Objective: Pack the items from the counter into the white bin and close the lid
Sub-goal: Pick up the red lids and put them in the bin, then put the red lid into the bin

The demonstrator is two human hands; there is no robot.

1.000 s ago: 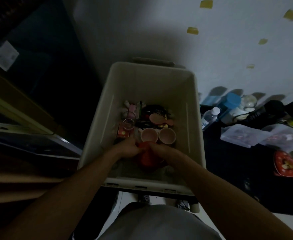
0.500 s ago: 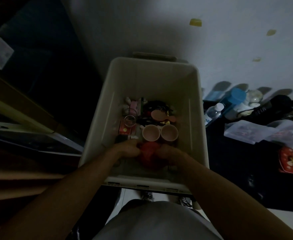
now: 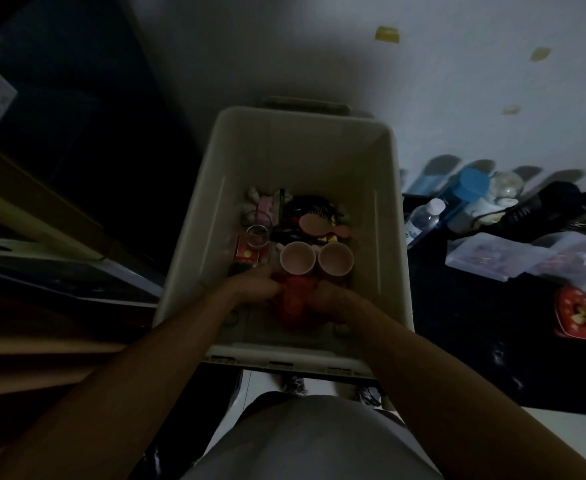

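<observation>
head | left hand (image 3: 257, 284) and right hand (image 3: 333, 300) fingers curled round red item (image 3: 293, 303) | inside white bin (image 3: 305, 157)

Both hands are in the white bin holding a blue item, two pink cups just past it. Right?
Not quite. The item is red, not blue. The head view shows the left hand and right hand holding the red item inside the white bin, with the two pink cups just past it.
</observation>
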